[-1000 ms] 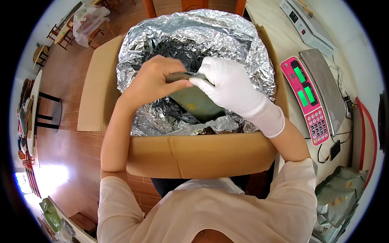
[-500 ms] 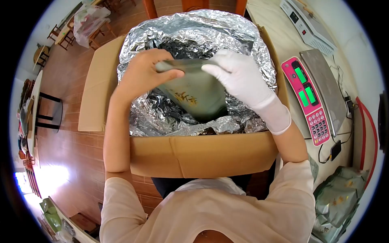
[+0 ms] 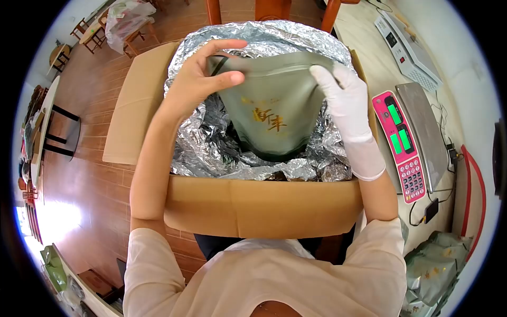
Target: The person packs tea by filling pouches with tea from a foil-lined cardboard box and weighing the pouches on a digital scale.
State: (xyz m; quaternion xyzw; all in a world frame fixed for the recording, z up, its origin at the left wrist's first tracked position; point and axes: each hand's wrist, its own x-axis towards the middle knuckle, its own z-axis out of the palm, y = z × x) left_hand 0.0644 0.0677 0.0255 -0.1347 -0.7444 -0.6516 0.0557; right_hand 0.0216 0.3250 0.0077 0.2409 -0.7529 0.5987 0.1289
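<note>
A green stand-up pouch (image 3: 270, 105) with gold characters hangs upright over the foil liner (image 3: 198, 153) of a cardboard box (image 3: 264, 208). My bare left hand (image 3: 198, 79) is at its top left corner, thumb across the front face and index finger raised above the edge; its other fingers are partly hidden. At the top right, my right hand (image 3: 346, 98), in a white glove, pinches the corner. The pouch's upper edge is stretched between both hands. Whatever lies deep in the foil is hidden behind the pouch.
On the right-hand counter stand a pink scale (image 3: 398, 145) with lit green displays, a steel scale platform (image 3: 425, 137) and a white machine (image 3: 406, 50). More green pouches (image 3: 435, 269) are piled at lower right. An open box flap (image 3: 134, 105) sticks out to the left.
The pouch has come up and nearer, and its printed front now faces me. My hands have moved apart, widening its top edge, and my left index finger has lifted.
</note>
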